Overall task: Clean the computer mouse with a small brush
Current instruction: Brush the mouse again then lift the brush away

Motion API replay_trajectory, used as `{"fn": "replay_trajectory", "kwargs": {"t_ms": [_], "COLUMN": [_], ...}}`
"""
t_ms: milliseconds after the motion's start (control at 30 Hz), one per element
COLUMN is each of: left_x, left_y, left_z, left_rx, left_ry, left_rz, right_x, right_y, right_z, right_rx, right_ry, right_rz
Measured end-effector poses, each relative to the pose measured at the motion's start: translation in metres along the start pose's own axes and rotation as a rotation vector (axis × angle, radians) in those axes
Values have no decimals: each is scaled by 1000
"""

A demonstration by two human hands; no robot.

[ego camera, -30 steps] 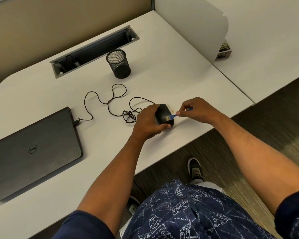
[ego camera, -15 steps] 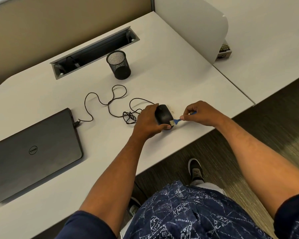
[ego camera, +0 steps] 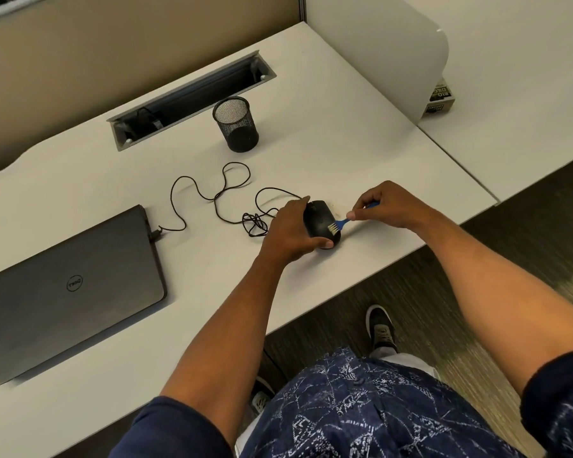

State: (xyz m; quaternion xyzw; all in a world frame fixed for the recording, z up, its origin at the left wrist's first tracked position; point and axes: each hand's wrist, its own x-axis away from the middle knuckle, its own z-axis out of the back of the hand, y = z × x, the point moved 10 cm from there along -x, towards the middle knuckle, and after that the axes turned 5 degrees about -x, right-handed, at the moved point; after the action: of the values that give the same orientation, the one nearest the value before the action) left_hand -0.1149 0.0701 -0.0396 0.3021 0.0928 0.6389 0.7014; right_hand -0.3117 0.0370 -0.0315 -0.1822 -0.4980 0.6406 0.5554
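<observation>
The left hand [ego camera: 290,231] grips the black computer mouse [ego camera: 320,223] from its left side, with the fingers curled around it, and the mouse rests on the white desk [ego camera: 361,153] near the front edge. The right hand [ego camera: 386,204] pinches the blue handle of the small brush [ego camera: 339,224] between the thumb and the curled fingers, and the pale bristles touch the right side of the mouse. The mouse cable [ego camera: 219,196] lies in loops toward the closed laptop [ego camera: 76,289], and a black mesh cup [ego camera: 236,124] stands behind it.
</observation>
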Motion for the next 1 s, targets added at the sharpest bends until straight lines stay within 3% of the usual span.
{"fn": "replay_trajectory", "kwargs": {"t_ms": [200, 333, 533, 733, 900, 1000], "left_x": [-2, -4, -4, -6, -7, -7], "left_y": [1, 1, 0, 1, 1, 2], "left_z": [0, -2, -4, -5, -5, -4], "left_rx": [-2, -20, -19, 12, 19, 26], "left_ry": [-26, -39, -36, -52, -56, -43], "left_rz": [2, 2, -13, -10, -10, -15], "right_x": [-31, -40, -3, 36, 36, 25], "right_y": [-23, -50, -72, -78, -70, -53], "right_z": [12, 16, -15, -24, -21, -1], "right_rx": [177, 290, 561, 615, 510, 269], "right_ry": [54, 219, 149, 120, 38, 122], "right_rz": [55, 180, 471, 658, 602, 428]}}
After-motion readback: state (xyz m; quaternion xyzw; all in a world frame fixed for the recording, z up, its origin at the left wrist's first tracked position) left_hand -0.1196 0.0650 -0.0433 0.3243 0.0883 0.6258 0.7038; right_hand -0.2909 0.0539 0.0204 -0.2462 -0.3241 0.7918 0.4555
